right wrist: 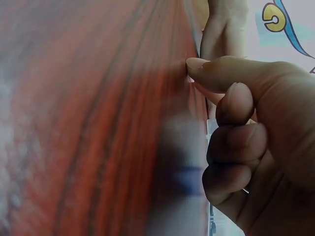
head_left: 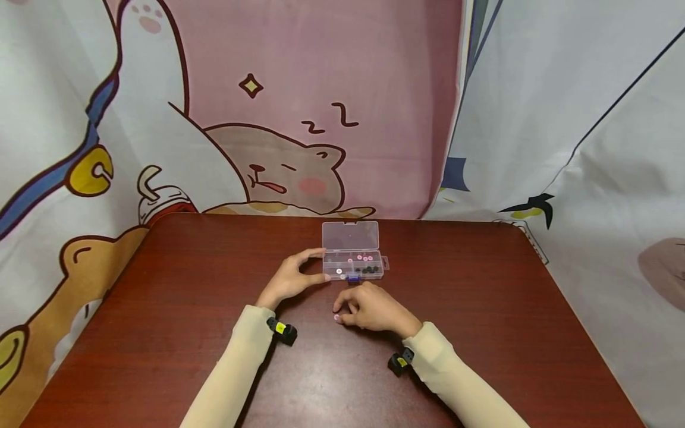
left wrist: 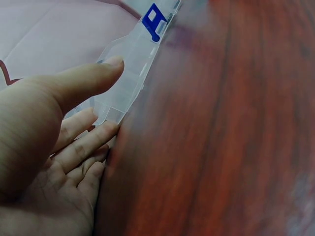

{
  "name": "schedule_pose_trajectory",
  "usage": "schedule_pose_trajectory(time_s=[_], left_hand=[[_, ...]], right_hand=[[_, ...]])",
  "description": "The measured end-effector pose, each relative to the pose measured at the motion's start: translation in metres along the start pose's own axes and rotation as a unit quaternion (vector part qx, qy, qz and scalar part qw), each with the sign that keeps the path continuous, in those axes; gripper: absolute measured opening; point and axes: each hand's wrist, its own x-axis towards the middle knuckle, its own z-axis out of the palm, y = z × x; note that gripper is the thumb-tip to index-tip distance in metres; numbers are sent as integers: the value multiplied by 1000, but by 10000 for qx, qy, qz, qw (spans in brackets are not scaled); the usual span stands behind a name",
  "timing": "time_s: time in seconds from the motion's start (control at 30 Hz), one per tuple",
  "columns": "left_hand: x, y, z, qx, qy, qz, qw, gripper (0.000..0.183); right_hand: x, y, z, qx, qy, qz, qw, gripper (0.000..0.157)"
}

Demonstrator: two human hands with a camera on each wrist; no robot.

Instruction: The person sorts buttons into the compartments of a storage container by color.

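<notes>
A clear plastic compartment box (head_left: pixel 354 264) sits on the table with its lid (head_left: pixel 350 236) raised at the back. Small pink round pieces (head_left: pixel 365 258) lie in its rear section, black ones (head_left: pixel 369 270) at the front right, and a white one (head_left: pixel 339 271) at the front left. My left hand (head_left: pixel 289 277) grips the box's left end, thumb at the front corner, fingers toward the rear one. Just in front of the box, low over the table, my right hand (head_left: pixel 377 308) pinches a small pink round piece (head_left: pixel 336 318) between thumb and index finger; its other fingers are curled.
A blue latch (left wrist: pixel 154 22) is on the box's front side, and a clear hanging tab (head_left: pixel 385 262) juts from its right end. The dark red wooden table (head_left: pixel 481 333) stretches around both arms. Printed cartoon curtains (head_left: pixel 321 71) hang behind its far edge.
</notes>
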Motion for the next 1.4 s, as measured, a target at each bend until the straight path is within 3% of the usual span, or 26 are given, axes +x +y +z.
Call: schedule_pose_trajectory(time_s=[0.73,1.13,1.4], left_hand=[[-1,0,2,19,41,-56,10000,65],[-2,1,1,46,63,-44,10000,65],[-3,3,3,82,82,9,9999,65]], right_hand=[[0,-9,-2,-467,58,-230,9986,5],[-1,-3,-10,72,156,-138,9998,5],[-3,7,-21,380,586,-120,9975,5]])
